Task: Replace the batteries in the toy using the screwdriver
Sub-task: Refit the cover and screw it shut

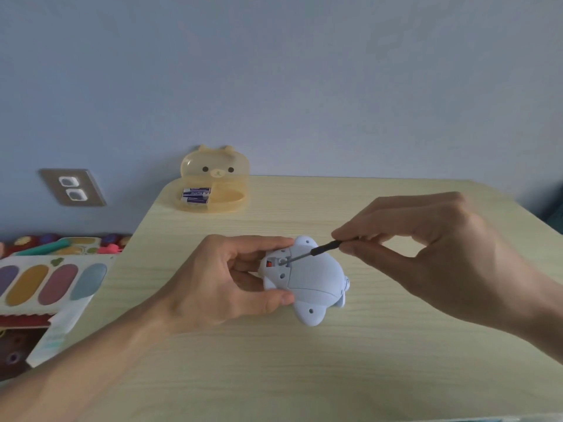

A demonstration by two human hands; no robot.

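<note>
A pale blue plastic toy (313,281) lies belly-up on the light wooden table (304,360). My left hand (225,278) grips its left end between thumb and fingers. A small red switch and a screw hole show on its underside. My right hand (426,248) pinches the black handle of a thin screwdriver (316,251), whose tip sits in the screw hole by the switch. Purple-and-white batteries (196,195) lie in an open yellow bear-shaped box (225,196) at the table's far left.
To the left, below the table edge, lie a toy board with coloured ovals (51,284) and several bright toys (70,243). A wall socket (73,187) sits on the blue wall. The table's right and near parts are bare wood.
</note>
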